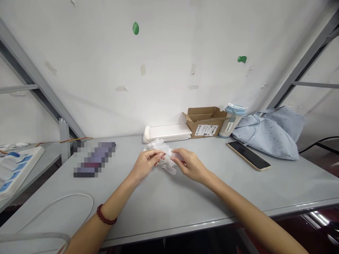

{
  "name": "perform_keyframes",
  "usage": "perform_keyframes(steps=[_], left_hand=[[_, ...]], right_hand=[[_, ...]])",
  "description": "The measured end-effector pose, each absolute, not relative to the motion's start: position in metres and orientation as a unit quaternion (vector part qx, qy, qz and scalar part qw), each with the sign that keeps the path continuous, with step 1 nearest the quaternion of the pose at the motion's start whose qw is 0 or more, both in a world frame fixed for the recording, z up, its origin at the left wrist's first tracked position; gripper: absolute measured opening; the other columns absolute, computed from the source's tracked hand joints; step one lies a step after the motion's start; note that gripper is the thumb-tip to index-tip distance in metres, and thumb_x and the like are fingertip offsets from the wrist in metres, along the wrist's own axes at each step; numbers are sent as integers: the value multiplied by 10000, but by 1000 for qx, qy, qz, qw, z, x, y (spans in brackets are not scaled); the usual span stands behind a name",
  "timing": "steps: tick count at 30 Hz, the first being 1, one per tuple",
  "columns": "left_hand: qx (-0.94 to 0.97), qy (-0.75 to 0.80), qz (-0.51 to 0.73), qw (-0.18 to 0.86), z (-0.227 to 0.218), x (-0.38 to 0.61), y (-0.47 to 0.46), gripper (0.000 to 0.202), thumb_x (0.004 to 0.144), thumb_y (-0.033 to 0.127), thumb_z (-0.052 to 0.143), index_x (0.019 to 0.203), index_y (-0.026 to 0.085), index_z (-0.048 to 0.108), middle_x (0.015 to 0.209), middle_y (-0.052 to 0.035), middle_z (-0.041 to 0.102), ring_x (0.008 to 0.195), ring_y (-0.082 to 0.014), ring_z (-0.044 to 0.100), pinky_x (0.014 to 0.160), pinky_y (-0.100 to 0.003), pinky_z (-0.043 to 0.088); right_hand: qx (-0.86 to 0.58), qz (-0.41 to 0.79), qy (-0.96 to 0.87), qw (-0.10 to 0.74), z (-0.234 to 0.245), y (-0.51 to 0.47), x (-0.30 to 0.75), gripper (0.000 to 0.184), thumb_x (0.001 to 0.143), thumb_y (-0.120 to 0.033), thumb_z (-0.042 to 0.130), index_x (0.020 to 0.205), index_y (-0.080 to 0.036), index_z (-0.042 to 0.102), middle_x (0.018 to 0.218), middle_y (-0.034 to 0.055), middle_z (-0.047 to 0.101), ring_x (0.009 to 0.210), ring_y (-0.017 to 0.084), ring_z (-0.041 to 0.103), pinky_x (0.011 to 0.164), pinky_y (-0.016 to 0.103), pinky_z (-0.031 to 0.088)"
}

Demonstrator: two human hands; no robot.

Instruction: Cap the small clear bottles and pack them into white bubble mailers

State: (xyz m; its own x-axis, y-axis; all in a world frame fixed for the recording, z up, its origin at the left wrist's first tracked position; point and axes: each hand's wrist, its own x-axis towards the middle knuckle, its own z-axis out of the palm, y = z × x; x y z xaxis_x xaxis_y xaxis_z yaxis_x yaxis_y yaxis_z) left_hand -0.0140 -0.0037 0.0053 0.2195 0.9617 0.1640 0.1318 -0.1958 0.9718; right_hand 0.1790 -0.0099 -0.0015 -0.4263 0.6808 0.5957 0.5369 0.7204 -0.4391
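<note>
Over the middle of the table, my left hand (146, 163) is closed in a pinch, with thumb and forefinger pressed together. What lies between those fingertips is too small to make out. Close by on the right, my right hand (192, 165) grips a small whitish, see-through piece (172, 154) between thumb and fingers; its end points toward the left fingertips. Under and behind both hands lies a loose bunch of clear plastic pieces with thin white cords (168, 168), partly hidden by the fingers.
A stack of white flat boxes or envelopes (168, 133) lies behind the hands. Further right stand an open cardboard box (206, 128), a blue-lidded cup (230, 121), a light blue bag (270, 132) and a phone (249, 155). A blurred-out item (96, 160) and a white cable (90, 199) are left.
</note>
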Motion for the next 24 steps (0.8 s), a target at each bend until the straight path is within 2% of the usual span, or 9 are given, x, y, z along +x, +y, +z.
perform_keyframes(steps=[10,24], left_hand=[[633,438,449,454,6,-13,-4,268,735,393,620,786,141,697,698,-29,629,570,-107,483,548,-232,425],[695,439,413,392,3,-13,-8,255,784,379,557,777,158,684,675,-21,629,569,-120,497,559,-228,413]], right_hand=[[-370,104,-840,383,-1,-10,180,218,902,-301,437,1034,-157,533,832,83,640,623,142,580,544,249,451],[-345,111,-851,379,-5,-8,180,183,899,-283,448,1004,-162,536,788,69,640,624,144,581,573,252,448]])
